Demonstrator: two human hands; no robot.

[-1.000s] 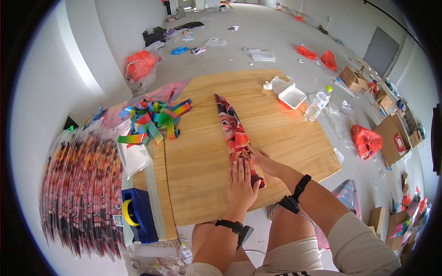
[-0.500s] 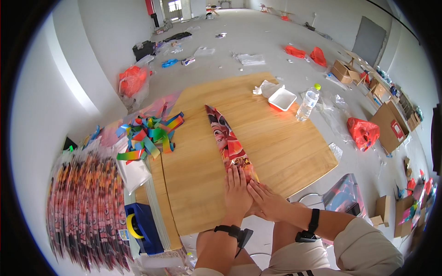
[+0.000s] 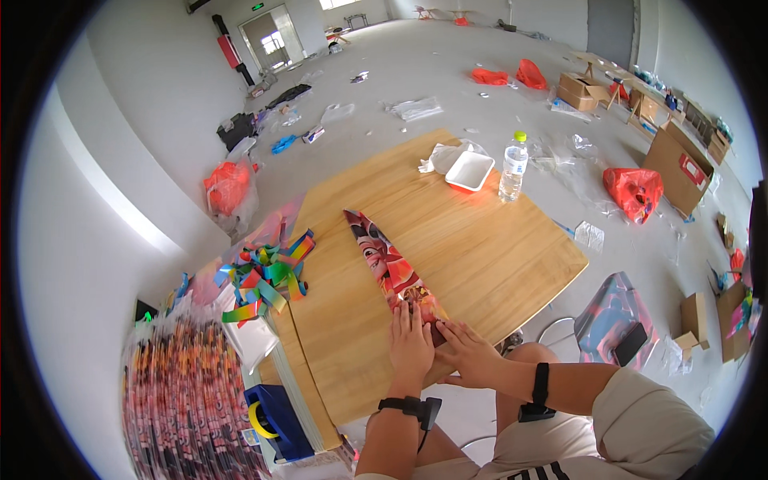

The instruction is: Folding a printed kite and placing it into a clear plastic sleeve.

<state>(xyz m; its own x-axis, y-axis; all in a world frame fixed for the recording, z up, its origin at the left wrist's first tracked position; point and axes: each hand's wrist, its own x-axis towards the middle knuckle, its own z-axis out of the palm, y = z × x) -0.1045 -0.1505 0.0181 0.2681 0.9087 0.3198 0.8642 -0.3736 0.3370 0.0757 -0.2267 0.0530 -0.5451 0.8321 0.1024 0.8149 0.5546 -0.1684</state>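
Note:
A long, narrow folded sheet with a glossy red cartoon print lies on the wooden table, its pointed end away from me. My left hand rests flat on the near end, fingers stretched out over the print. Beside it my right hand lies at the sheet's right edge with its fingers extended; its thumb side is partly hidden. The very end of the sheet is covered by my hands.
Rainbow ribbons heap at the table's left edge, above a blue tape dispenser and a tall stack of bagged printed pieces. A water bottle and white tray stand at the far side. A patterned stool is to the right.
The view has shifted, so the table and stack sit differently in the picture. Both hands stay on the near end of the sheet, the right one now slightly farther from the left.

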